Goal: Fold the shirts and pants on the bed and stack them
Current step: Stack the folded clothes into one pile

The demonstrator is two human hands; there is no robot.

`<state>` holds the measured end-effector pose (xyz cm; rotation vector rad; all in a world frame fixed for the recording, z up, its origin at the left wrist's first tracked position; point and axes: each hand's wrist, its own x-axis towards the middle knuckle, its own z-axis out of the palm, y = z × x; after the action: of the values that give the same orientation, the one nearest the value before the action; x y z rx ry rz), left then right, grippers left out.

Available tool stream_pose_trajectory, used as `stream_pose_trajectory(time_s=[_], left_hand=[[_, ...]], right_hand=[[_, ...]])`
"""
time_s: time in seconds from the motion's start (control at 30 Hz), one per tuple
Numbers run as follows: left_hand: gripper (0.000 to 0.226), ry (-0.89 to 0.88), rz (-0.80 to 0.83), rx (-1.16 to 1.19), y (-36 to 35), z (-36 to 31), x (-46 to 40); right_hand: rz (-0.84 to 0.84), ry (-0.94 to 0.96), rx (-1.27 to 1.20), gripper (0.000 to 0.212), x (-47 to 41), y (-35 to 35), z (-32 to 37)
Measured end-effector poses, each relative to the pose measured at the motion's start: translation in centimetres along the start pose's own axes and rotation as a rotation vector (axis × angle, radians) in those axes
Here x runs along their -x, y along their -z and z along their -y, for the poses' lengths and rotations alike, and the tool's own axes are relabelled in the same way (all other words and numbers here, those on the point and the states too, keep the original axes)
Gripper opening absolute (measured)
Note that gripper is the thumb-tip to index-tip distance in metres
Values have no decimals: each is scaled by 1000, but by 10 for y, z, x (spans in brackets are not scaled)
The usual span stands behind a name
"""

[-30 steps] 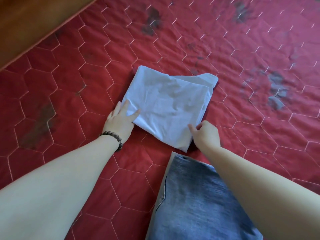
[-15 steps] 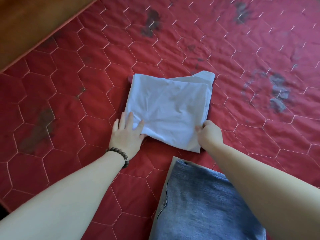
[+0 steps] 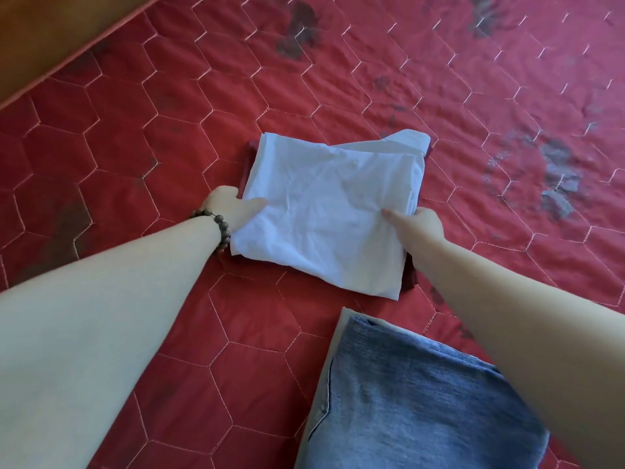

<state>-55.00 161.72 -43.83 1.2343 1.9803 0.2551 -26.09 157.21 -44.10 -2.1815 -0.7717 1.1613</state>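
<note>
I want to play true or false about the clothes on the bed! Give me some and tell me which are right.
1. Both hands hold the white shirt. True: the left hand grips its left edge, the right hand its right edge.
2. The shirt is spread out flat and unfolded. False: it is folded into a small bundle.
3. The jeans lie nearer the person than the shirt. True.
4. The bracelet is on the right wrist. False: it is on the left wrist.
5. The bed cover is blue. False: it is red with hexagon stitching.
</note>
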Motion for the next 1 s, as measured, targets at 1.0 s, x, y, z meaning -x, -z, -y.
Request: stream_pose_trajectory(time_s=[1.0], left_hand=[[41, -384, 174, 389, -6, -13, 305]], right_hand=[[37, 231, -185, 66, 249, 195, -98]])
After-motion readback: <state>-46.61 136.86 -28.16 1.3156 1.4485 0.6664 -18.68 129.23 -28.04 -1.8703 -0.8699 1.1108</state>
